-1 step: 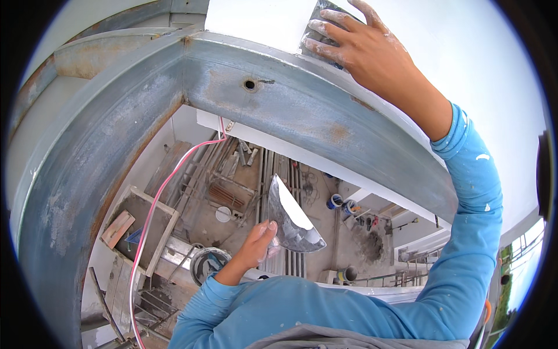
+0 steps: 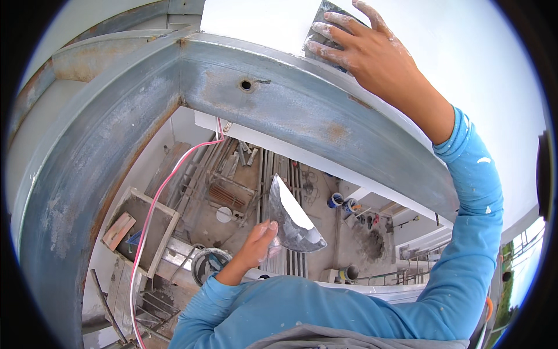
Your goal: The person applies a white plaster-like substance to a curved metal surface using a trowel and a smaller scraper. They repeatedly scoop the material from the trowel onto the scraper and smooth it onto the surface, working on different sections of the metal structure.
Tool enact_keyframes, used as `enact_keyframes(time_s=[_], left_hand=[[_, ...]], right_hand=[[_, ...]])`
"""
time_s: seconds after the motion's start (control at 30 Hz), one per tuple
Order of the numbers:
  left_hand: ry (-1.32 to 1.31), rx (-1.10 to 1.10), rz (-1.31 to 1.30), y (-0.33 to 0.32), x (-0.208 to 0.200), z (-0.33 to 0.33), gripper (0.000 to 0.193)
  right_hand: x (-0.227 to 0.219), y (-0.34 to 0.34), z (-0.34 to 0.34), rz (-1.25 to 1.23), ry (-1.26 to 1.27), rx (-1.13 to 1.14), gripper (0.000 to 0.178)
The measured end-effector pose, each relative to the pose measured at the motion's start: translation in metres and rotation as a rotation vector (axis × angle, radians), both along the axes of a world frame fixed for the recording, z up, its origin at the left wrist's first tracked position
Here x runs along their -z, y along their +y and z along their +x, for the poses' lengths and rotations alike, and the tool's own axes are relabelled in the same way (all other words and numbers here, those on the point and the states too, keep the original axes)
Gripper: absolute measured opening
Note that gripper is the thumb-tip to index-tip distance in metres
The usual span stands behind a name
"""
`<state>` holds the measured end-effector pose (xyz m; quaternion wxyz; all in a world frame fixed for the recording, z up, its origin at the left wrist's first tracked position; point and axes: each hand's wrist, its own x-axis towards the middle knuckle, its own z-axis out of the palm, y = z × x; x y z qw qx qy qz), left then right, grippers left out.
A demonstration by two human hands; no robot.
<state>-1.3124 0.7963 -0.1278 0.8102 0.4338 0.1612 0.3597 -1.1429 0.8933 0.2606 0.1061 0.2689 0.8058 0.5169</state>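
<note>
My left hand grips a wide, dark putty knife by its lower left side, in front of my chest. White putty lies in a thick strip along the upper right edge of its blade. Up at the top, my right hand presses a flat dark metal blade against the white wall. Its fingers are spread over the blade and hide much of it. White smears cover those fingers, and specks dot my blue sleeves.
A grey steel beam with rusty patches crosses below the right hand and meets another beam at left. A pink and white cable hangs down. Far below are a mortar trough, a bucket, pipes and tools.
My right hand and its blade have shifted slightly to the right along the wall. My left hand and the putty knife look the same.
</note>
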Motion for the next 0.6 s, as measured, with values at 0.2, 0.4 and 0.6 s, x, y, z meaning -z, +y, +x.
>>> enact_keyframes(time_s=[0.2,0.4,0.6], left_hand=[[-0.015,0.053,-0.007,0.005,0.007,0.024,0.047],[0.010,0.051,0.096,0.012,-0.012,0.030,0.047],[0.017,0.113,0.058,0.021,-0.027,0.011,0.040]], right_hand=[[0.026,-0.042,0.073,0.237,-0.010,0.227,0.048],[0.028,-0.077,0.127,0.258,-0.026,0.307,0.058],[0.025,-0.118,0.148,0.192,0.101,0.438,0.060]])
